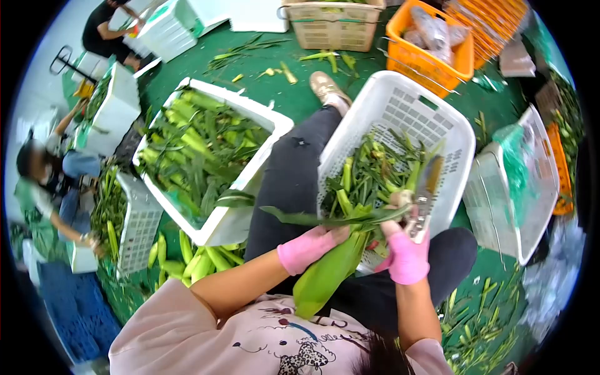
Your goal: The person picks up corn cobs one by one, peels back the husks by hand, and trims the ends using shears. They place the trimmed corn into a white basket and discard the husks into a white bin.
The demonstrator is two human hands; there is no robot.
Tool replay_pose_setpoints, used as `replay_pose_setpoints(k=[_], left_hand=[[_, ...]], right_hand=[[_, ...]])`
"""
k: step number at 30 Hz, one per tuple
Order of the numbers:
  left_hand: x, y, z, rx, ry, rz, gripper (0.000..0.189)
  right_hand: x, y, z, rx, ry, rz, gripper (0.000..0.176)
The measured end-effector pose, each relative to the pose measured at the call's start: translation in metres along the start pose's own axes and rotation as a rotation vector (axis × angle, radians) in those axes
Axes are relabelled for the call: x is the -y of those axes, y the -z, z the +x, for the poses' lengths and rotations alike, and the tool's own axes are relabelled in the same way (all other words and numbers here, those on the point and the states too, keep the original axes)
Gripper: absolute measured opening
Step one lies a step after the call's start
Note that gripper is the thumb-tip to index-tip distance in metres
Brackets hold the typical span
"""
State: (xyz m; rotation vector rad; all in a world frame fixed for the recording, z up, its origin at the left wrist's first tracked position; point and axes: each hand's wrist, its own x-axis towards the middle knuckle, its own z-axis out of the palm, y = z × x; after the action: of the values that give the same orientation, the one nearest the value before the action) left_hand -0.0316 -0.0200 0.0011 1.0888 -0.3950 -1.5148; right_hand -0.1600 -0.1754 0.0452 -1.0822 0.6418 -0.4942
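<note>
My left hand (307, 247), in a pink glove, grips a green ear of corn (325, 275) in its husk, held over my lap. A long husk leaf (325, 219) sticks out to the left from the ear's top. My right hand (406, 250), also pink-gloved, holds a knife (427, 187) whose blade points up and lies against the top end of the ear. Just beyond both hands a white plastic basket (406, 106) rests on my legs, with cut husks and trimmings (369, 178) inside.
A white box (240, 103) full of unhusked corn stands at my left, with loose ears (200, 259) on the green floor. Orange crates (431, 56) and a beige basket (331, 25) stand ahead. Two other people work at the left.
</note>
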Motion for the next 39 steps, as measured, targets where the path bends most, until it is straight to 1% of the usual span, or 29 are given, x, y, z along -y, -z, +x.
replay_pose_setpoints(k=[1,2,5,6,7,8,9,10,11,13,14,15,16,19,20,21,23,25,26,28,29,30,31,32,34,35,37,38,39], left_hand=[[0.009,0.009,0.0,0.061,0.054,-0.229,0.047],[0.003,0.005,-0.008,-0.012,0.042,-0.197,0.05],[0.008,0.022,-0.007,-0.139,-0.039,-0.512,0.058],[0.013,0.034,-0.008,-0.165,-0.083,-0.684,0.061],[0.006,0.041,-0.016,-0.154,-0.089,-0.749,0.064],[-0.001,0.049,-0.026,-0.14,-0.096,-0.812,0.067],[-0.008,0.056,-0.036,-0.122,-0.106,-0.874,0.07],[-0.003,0.071,-0.043,-0.042,-0.183,-0.86,0.077],[-0.004,0.079,-0.061,-0.028,-0.193,-0.853,0.08],[-0.003,0.092,-0.107,0.007,-0.211,-0.844,0.086],[0.009,0.106,-0.134,-0.065,-0.203,-0.718,0.097],[0.016,0.112,-0.172,-0.199,-0.192,-0.5,0.097],[0.029,0.118,-0.212,-0.337,-0.138,-0.444,0.09],[0.089,0.144,-0.339,-0.792,0.193,-0.168,0.09],[0.11,0.143,-0.379,-0.896,0.383,-0.136,0.094],[0.188,0.175,-0.44,-0.893,0.485,-0.018,0.095],[0.199,0.157,-0.488,-0.877,0.968,-0.015,0.088],[0.213,0.182,-0.522,-0.526,1.315,-0.201,0.088],[0.202,0.201,-0.505,-0.46,1.458,-0.118,0.075],[0.151,0.284,-0.45,-0.165,1.137,0.967,0.037],[0.04,0.241,-0.38,-0.789,0.899,0.863,0.035],[0.057,0.31,-0.364,-0.94,0.19,1.297,0.031],[-0.024,0.285,-0.303,-1.139,0.167,1.081,0.026],[-0.056,0.302,-0.261,-1.139,-0.138,1.185,0.023],[-0.094,0.356,-0.187,-1.054,-0.135,1.639,0.035],[-0.105,0.369,-0.154,-0.981,-0.141,1.867,0.042],[-0.112,0.38,-0.11,-0.755,0.126,2.189,0.051],[-0.109,0.399,-0.088,-0.726,0.197,2.1,0.056],[-0.107,0.417,-0.069,-0.857,0.05,2.119,0.046]], right_hand=[[-0.007,0.005,0.004,-0.042,0.113,-0.085,0.044],[0.005,0.0,0.0,-0.065,0.039,0.061,0.048],[0.017,0.024,0.019,-0.252,0.299,-0.033,0.056],[0.028,0.039,0.019,-0.376,0.238,-0.076,0.058],[0.035,0.043,0.031,-0.415,0.397,-0.126,0.052],[0.035,0.091,0.048,-0.35,0.357,-0.429,0.052],[0.017,0.125,0.08,-0.465,0.702,-0.742,0.051],[0.022,0.138,0.095,-0.601,0.609,-1.214,0.053],[0.016,0.152,0.11,-0.628,0.599,-1.353,0.055],[0.006,0.181,0.135,-0.612,0.317,-1.275,0.056],[0.004,0.189,0.14,-0.558,0.142,-1.32,0.061],[-0.002,0.196,0.142,-0.459,0.046,-1.3,0.064],[-0.015,0.192,0.135,-0.396,0.123,-1.362,0.061],[-0.07,0.183,0.118,-0.166,0.207,-0.764,0.056],[-0.048,0.136,0.095,-0.076,-0.033,-0.724,0.057],[-0.023,0.09,0.07,0.014,-0.268,-0.678,0.058],[-0.042,0.074,0.053,0.138,-0.227,-0.517,0.058],[-0.056,0.067,0.039,0.284,-0.299,-0.276,0.057],[-0.057,0.052,0.025,0.337,-0.377,-0.114,0.056],[-0.068,0.04,0.003,0.448,-0.546,0.174,0.05],[-0.082,0.046,-0.007,0.505,-0.639,0.305,0.045],[-0.078,0.036,-0.024,0.486,-0.702,0.28,0.043],[-0.076,0.028,-0.037,0.466,-0.76,0.257,0.042],[-0.083,0.039,-0.044,0.453,-0.784,0.307,0.041],[-0.075,0.04,-0.057,0.502,-0.735,0.408,0.041],[-0.077,0.049,-0.068,0.389,-0.698,0.436,0.042],[-0.072,0.053,-0.081,0.358,-0.628,0.494,0.046],[-0.075,0.062,-0.092,0.264,-0.639,0.478,0.047],[-0.08,0.068,-0.1,0.173,-0.642,0.464,0.049]])
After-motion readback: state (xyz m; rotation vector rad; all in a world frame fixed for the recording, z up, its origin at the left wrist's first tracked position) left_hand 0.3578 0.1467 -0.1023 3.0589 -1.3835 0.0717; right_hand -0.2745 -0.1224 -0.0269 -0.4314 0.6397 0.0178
